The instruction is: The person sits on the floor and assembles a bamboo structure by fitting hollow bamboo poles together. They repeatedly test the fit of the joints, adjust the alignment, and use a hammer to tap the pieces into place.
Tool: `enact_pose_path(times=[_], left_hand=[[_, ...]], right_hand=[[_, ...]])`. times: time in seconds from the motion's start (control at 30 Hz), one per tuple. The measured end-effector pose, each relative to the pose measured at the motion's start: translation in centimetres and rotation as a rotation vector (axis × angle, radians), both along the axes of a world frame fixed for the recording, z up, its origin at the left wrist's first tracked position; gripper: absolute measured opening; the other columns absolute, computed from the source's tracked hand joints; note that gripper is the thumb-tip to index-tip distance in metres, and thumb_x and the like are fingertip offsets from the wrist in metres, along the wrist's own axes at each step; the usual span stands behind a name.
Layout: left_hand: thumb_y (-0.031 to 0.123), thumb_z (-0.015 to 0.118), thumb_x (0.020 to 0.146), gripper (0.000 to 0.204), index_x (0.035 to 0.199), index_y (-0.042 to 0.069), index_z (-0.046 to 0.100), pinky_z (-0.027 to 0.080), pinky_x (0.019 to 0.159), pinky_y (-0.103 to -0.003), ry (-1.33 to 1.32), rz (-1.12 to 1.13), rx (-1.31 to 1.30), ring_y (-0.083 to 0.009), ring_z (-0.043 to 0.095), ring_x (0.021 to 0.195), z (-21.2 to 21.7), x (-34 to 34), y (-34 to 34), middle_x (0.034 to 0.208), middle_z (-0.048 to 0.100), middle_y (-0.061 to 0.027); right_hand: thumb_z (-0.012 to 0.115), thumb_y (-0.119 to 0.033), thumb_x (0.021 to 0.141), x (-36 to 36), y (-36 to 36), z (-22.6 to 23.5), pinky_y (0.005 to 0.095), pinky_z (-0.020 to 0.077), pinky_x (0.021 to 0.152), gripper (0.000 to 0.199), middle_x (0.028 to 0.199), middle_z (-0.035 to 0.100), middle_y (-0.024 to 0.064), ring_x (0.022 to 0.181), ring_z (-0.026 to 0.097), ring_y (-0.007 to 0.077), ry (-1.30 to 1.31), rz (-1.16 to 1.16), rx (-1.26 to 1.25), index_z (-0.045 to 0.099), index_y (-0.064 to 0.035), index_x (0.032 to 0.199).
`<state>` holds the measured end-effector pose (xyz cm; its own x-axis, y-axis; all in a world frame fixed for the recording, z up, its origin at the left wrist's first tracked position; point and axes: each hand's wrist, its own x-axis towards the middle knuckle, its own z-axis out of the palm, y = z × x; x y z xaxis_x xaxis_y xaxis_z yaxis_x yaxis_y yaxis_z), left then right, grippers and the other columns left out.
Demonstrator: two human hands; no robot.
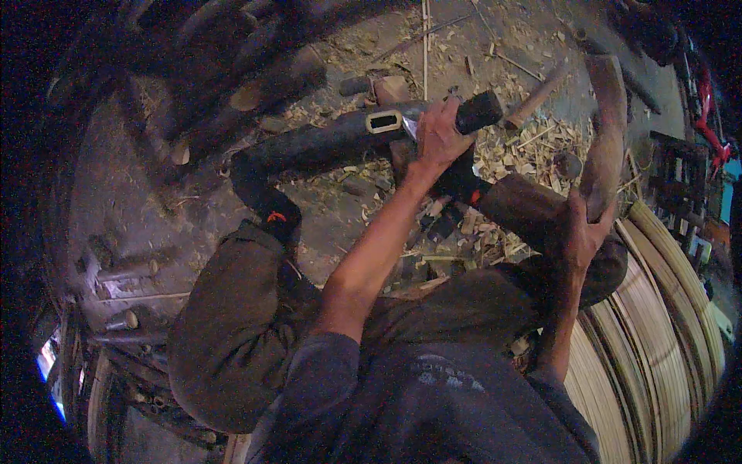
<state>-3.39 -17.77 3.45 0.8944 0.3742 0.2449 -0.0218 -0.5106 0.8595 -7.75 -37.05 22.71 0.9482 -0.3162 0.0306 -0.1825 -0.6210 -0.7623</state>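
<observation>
A dark, round wooden pole (325,139) lies crosswise in front of my legs. A slot with a pale rim (384,121) is cut into its upper side. My left hand (440,139) is closed over the pole near its right end, its fingers on the far side. A small shiny piece (410,127) shows between the slot and this hand; what it is I cannot tell. On the right, my right hand (585,232) grips the lower end of a thick, slightly curved wooden club (604,127), which stands up away from me over my right knee.
Wood chips (506,155) litter the ground around the pole. Several dark logs (270,89) lie at the far left. Beyond my left hand is a loose wooden stick (535,99). Bundled pale wooden strips (641,309) curve along my right side.
</observation>
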Motion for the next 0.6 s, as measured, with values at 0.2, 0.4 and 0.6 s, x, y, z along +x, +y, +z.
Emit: enact_pose_path(times=[0.2,0.4,0.6], left_hand=[[0.026,0.078,0.06,0.057,0.11,0.006,0.057,0.049,0.076,-0.043,0.043,-0.013,0.034,-0.0356,0.06,0.086,-2.3,0.3,0.8,0.091,0.062,-0.0155],[0.024,0.076,0.063,0.059,0.114,0.005,0.054,0.048,0.083,-0.043,0.123,-0.089,-0.297,-0.0348,0.061,0.094,0.6,-0.5,2.7,0.102,0.062,-0.0181],[0.028,0.075,0.064,0.069,0.123,0.006,0.049,0.046,0.089,-0.043,0.264,-0.145,-0.252,-0.0355,0.059,0.1,-0.9,-0.1,2.3,0.108,0.061,-0.0185]], right_hand=[[0.075,-0.022,0.075,1.1,1.8,0.1,0.0381,0.0345,0.1,0.08,0.129,0.045,0.0215,0.118,0.045,0.0294,-0.059,0.044,-0.042,0.031,0.0062,0.135],[0.071,-0.026,0.077,0.9,4.5,-6.5,0.0372,0.0384,0.095,0.076,0.121,0.051,0.023,0.113,0.049,0.0302,-0.139,0.143,-0.068,0.031,0.0075,0.132],[0.069,-0.025,0.079,1.1,5.9,-5.8,0.0357,0.0432,0.09,0.071,0.116,0.053,0.0227,0.106,0.053,0.0288,0.042,0.232,0.011,0.033,0.0072,0.131]])
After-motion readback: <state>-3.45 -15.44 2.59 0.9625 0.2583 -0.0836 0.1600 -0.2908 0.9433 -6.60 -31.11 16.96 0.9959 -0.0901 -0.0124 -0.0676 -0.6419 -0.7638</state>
